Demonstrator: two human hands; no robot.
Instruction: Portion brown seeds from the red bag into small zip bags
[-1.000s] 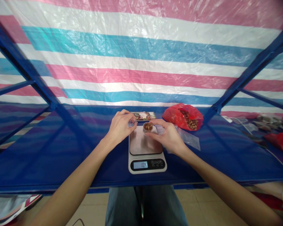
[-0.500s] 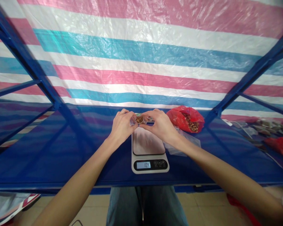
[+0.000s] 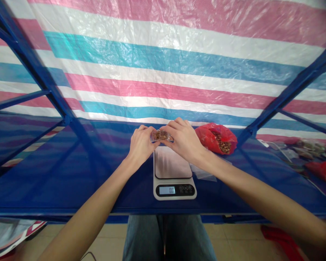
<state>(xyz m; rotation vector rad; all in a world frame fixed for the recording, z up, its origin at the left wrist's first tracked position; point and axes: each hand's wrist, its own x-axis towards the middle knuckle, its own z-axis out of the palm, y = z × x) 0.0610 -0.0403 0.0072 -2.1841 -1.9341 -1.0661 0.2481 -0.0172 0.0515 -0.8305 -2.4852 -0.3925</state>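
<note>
A small clear plastic bag (image 3: 160, 135) with brown pieces inside is held over the far end of a digital scale (image 3: 173, 163). My left hand (image 3: 142, 142) pinches the bag's left side. On its right side, my right hand (image 3: 182, 139) grips it between thumb and fingers. The scale's display reads 0.0, and the visible part of its plate is bare. To the right of my right hand sits a red plastic bag (image 3: 206, 139), its mouth showing many small brown pieces.
Flat clear plastic bags (image 3: 206, 174) lie right of the scale, partly under my right forearm. Farther right are more bags (image 3: 306, 148) and another red bag (image 3: 324, 170). Blue metal frame bars (image 3: 50, 92) rise at both sides of the blue table (image 3: 70, 174), before a striped sheet (image 3: 163, 65).
The scale's reading has gone from 10.4 to 0.0. Both hands still hold the small bag, and the right hand's fingers have shifted slightly farther over it.
</note>
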